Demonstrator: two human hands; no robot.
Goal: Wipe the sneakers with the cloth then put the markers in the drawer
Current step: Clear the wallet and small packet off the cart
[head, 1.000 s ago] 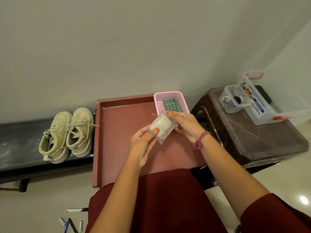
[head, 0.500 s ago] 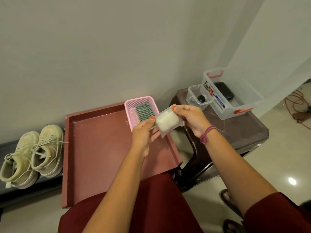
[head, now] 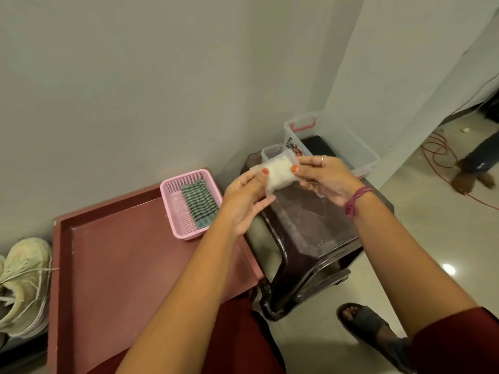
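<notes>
Pale grey walls meet in a corner behind a glossy tiled floor (head: pixel 421 238), and a reddish-brown tabletop (head: pixel 121 265) with a raised rim is seen below the camera. At the far right corner of the tabletop a pink mesh basket (head: pixel 172 211) is set, and a folded green-and-white checked cloth (head: pixel 199 205) is laid inside it. Just beside the tabletop, on the right, a dark brown plastic stool (head: pixel 310 238) is placed; a clear plastic box (head: pixel 348 147) with red latches is carried at its back, against the wall, and a smaller clear container (head: pixel 271 151) is partly hidden behind the hands.

Over the near edge of the stool, a small clear packet (head: pixel 278 172) with white folded material inside is held up between both hands. The left edge of the packet is pinched by the left hand (head: pixel 243 201), its thumb pressed on the front. The right edge is pinched by the right hand (head: pixel 324 176), where a ring is worn on one finger and a purple thread band (head: pixel 355 201) is tied at the wrist.

At the left border of the frame the sneakers (head: pixel 24 287) are found, pale green-cream with loose laces, one shown nearly whole and the other only as a sliver; what they rest on cannot be told. Markers and drawer are out of view.

A foot in a dark sandal (head: pixel 370 330) is planted on the floor near the stool. Farther off at the right, an orange cable (head: pixel 437 152) is coiled on the floor, and the lower legs of another person (head: pixel 478 163) are seen.
</notes>
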